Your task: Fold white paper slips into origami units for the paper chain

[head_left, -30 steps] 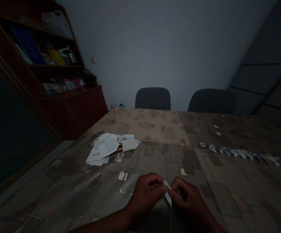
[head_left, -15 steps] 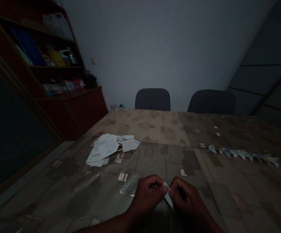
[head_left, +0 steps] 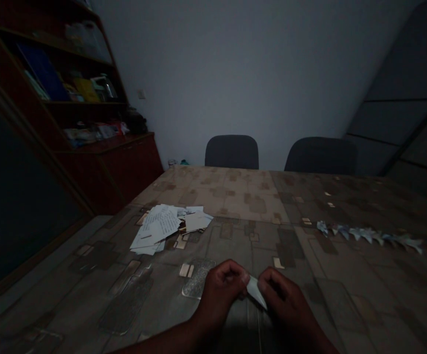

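Between my two hands, over the near part of the table, is a small folded piece of paper (head_left: pixel 256 292), pale and narrowing to a point at its lower end. My left hand (head_left: pixel 225 290) pinches its upper left end between thumb and forefinger. Fingers curled, my right hand (head_left: pixel 283 295) grips the paper's right edge. A loose pile of printed paper sheets (head_left: pixel 160 226) lies on the table beyond my left hand. Off to the right, a row of folded paper pieces (head_left: pixel 370 235) with pointed tips stretches across the tablecloth.
The table (head_left: pixel 235 189) wears a patterned brown cloth. Two dark chairs (head_left: pixel 231 151) stand at its far side, before a pale wall. A reddish wooden cabinet (head_left: pixel 125 169) with crowded shelves is on the left. The room is dim.
My hands have moved slightly apart, the left one up and to the left. More of the folded paper's pale face now shows between them.
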Demonstrator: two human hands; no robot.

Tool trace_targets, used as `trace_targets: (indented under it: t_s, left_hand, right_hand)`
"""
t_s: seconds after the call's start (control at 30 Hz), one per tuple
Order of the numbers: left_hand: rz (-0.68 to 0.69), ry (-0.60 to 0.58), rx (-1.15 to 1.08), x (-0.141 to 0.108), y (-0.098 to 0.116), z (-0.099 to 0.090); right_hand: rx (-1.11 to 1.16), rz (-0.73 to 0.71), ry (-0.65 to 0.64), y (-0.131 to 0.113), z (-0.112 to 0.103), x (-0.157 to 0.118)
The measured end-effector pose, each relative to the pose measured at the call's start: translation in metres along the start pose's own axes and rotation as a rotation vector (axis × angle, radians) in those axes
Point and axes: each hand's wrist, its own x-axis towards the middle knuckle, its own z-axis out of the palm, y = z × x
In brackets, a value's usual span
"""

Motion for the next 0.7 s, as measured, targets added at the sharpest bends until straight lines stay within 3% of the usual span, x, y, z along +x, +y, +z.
trace_targets:
  t_s: [0.2,0.5,0.7]
  left_hand:
    - [0.014,0.092,-0.002,0.001,0.003,0.001]
    - [-0.064,-0.015,0.081,0.0,-0.005,0.003]
    - [-0.088,-0.089,0.158,0.0,-0.006,0.002]
  right_hand:
    - [0.061,-0.037,-0.012,-0.001,0.002,-0.002]
    - [-0.018,0.02,0.123,0.003,-0.005,0.003]
    - [-0.001,-0.013,0.054,-0.002,-0.006,0.002]
